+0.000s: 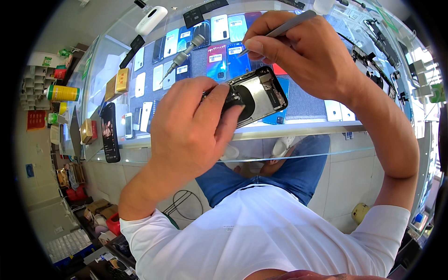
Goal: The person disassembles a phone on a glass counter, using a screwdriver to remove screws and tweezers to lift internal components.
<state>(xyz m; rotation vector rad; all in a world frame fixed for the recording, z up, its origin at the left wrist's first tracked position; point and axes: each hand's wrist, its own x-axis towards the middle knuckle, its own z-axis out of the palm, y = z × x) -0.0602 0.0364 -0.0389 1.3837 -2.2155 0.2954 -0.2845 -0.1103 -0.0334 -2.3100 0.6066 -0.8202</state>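
Left hand [189, 128] is clamped around the near-left end of an opened phone [254, 95], held above the near edge of the glass counter [298, 130]. Long axis runs from near-left up to far-right, open side facing up. Dark frame, silvery plate and a black round coil are seen inside. Right hand [298, 51] is pinched shut on metal tweezers [280, 30], tip pointed down-left, just beyond the phone's far edge. A screwdriver [182, 57] lies on the counter, far left.

The left hand [189, 123] is raised, fingers curled closed in a grip. The right hand [289, 51] hovers above it, fingertips pinched together, wrist bent.
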